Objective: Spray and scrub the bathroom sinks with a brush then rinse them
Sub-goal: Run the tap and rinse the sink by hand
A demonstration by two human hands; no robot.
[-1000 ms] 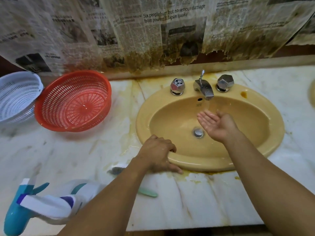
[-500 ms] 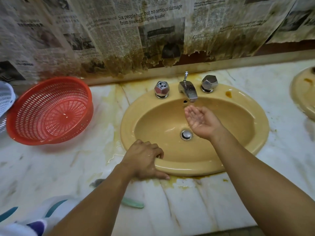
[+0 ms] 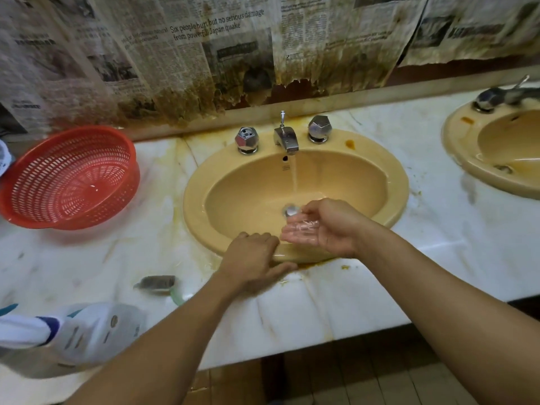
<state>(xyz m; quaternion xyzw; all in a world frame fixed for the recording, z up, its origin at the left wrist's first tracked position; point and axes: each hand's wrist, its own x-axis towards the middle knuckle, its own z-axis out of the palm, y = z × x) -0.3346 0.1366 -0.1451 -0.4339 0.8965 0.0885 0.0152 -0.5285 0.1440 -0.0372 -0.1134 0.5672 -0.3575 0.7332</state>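
A yellow oval sink (image 3: 388, 182) is set in the marble counter, and its chrome tap (image 3: 287, 138) runs a thin stream into the bowl. My left hand (image 3: 252, 260) rests palm down on the sink's near rim, holding nothing. My right hand (image 3: 324, 226) is cupped over the bowl near the drain (image 3: 290, 210), with water pooled in the palm. A brush (image 3: 159, 283) with dark bristles and a green handle lies on the counter left of my left arm. A white spray bottle (image 3: 96, 331) lies at the lower left.
A red plastic colander (image 3: 68, 176) stands on the marble counter (image 3: 423, 244) at the left, a white one just at the frame edge. A second yellow sink (image 3: 467, 159) sits at the far right. Stained newspaper covers the wall behind.
My right hand has dropped from under the tap towards the near rim, cupping water beside my left hand. The view has shifted right, showing more of the second sink.
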